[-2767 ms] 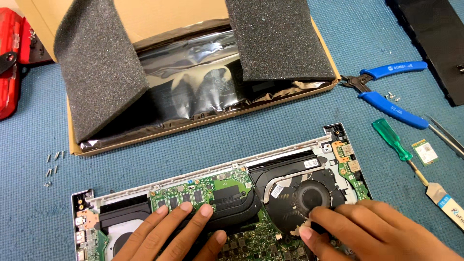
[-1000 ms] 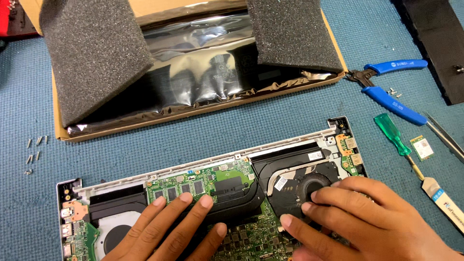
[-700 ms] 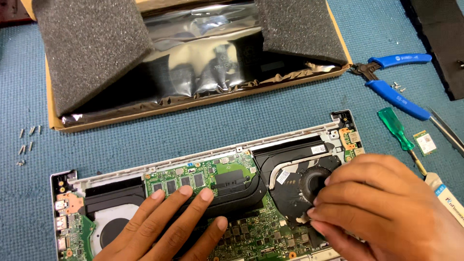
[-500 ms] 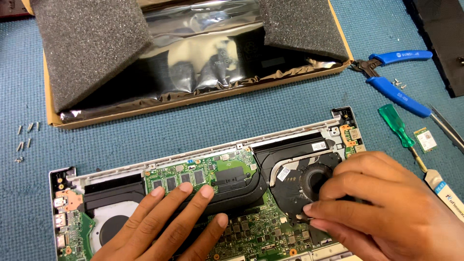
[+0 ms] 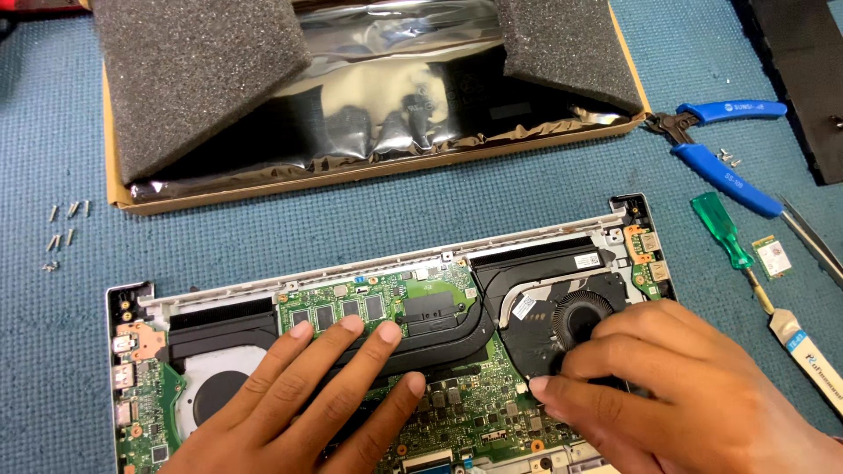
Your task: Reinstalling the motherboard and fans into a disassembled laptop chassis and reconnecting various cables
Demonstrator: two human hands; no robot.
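Observation:
An opened laptop base (image 5: 527, 239) lies on the blue mat with its green circuit board (image 5: 474, 412), black heat pipes and two fans exposed. My left hand (image 5: 325, 395) rests flat on the heat pipe near the middle, fingers spread, holding nothing. Over the lower edge of the right fan (image 5: 575, 320) my right hand (image 5: 667, 395) presses down with bunched fingers. Its fingertips touch the board just left of the fan. Whether they pinch something small is hidden.
A cardboard box (image 5: 369, 171) with grey foam blocks and a silver bag sits behind the laptop. Right of it lie blue-handled cutters (image 5: 724, 167), a green screwdriver (image 5: 724, 233), a small card (image 5: 774, 256) and tweezers. Several loose screws (image 5: 60, 230) lie at left.
My right hand has shifted a little over the right fan while the view moved slightly. My left hand stays flat on the heat pipe.

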